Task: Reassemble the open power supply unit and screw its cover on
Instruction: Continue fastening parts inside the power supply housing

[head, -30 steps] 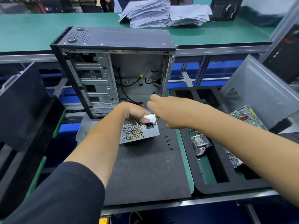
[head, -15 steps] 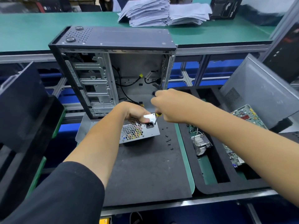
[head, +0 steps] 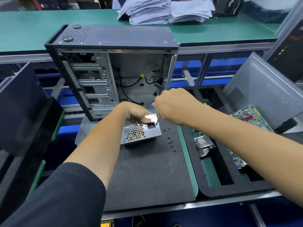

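Note:
The silver power supply unit (head: 141,131) lies on the dark mat (head: 147,169), its honeycomb vent and black socket facing me. My left hand (head: 136,113) grips its top edge, thumb on the cover. My right hand (head: 173,106) holds a screwdriver (head: 157,118) with a yellow collar, its handle hidden in my fist. The tip points down at the unit's upper right corner, beside the socket. Several small black screws (head: 170,141) lie loose on the mat just right of the unit.
An open computer case (head: 113,71) stands upright right behind the unit. A black foam tray (head: 211,189) on the right holds a heatsink (head: 203,145) and a circuit board (head: 249,115). A grey side panel (head: 262,92) leans at far right. Paper stacks (head: 164,10) lie on the back bench.
My right hand has swung from a flat reach over the unit into a fist above its right corner, bringing the screwdriver tip down onto it. My left hand keeps its hold.

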